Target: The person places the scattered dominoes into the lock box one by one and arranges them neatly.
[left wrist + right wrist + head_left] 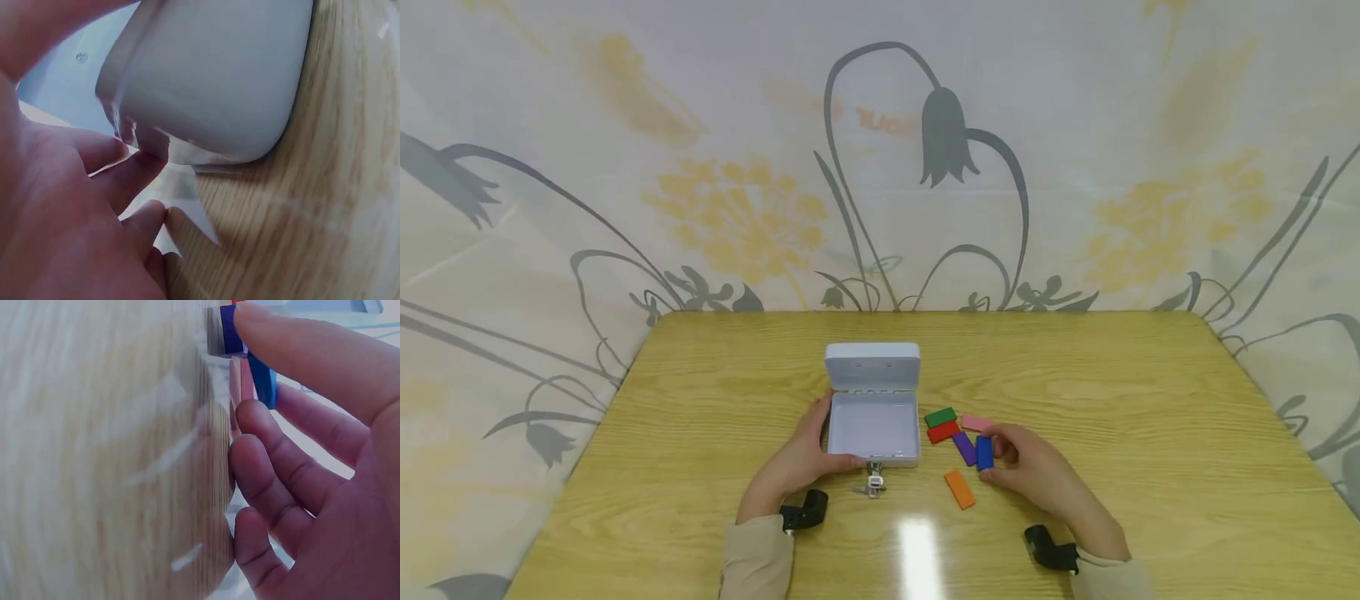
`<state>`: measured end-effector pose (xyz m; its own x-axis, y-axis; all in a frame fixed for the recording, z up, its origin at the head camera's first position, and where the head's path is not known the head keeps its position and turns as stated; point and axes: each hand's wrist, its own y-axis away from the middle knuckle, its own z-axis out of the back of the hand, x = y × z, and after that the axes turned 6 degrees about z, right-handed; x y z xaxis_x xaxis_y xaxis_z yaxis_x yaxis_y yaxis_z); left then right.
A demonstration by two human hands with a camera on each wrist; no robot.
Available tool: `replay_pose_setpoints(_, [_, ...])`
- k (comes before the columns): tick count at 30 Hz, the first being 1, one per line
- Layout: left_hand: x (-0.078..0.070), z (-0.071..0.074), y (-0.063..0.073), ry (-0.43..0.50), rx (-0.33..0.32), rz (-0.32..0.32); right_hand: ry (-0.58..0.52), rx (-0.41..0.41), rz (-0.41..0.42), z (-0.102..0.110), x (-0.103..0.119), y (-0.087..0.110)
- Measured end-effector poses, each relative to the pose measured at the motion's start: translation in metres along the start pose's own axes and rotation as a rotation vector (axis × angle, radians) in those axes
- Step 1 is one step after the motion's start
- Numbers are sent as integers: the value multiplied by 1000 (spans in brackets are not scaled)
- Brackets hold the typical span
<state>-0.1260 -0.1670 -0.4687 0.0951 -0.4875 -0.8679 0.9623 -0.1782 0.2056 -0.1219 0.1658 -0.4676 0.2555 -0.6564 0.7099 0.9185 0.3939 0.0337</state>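
Observation:
A small white metal cash box (874, 353) stands on the table with its lid raised and its inside bare. My left hand (799, 454) holds it at the left, thumb along the front edge and fingers on the side. In the left wrist view, fingertips touch the rounded corner of the white box (219, 75). My right hand (1041, 471) pinches a blue block (984, 453) between thumb and index finger. The right wrist view has that blue block (264, 381) beyond the thumb. Right beside it lies a purple block (965, 448).
Green (941, 417), red (943, 432) and pink blocks (976, 423) lie right of the box, an orange block (959, 489) nearer the front. Keys (873, 483) hang at the box's front lock. A patterned curtain (880, 208) rises behind the wooden table (730, 358).

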Motion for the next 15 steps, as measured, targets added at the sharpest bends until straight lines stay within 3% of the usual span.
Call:
replay_pose_setpoints(7, [-1,1,0,-18,-16,-28,20,-66,33,-1,3,1])
replay_pose_setpoints(15, [-4,3,4,-114,-48,19,-6,-96,91,-1,12,-7])
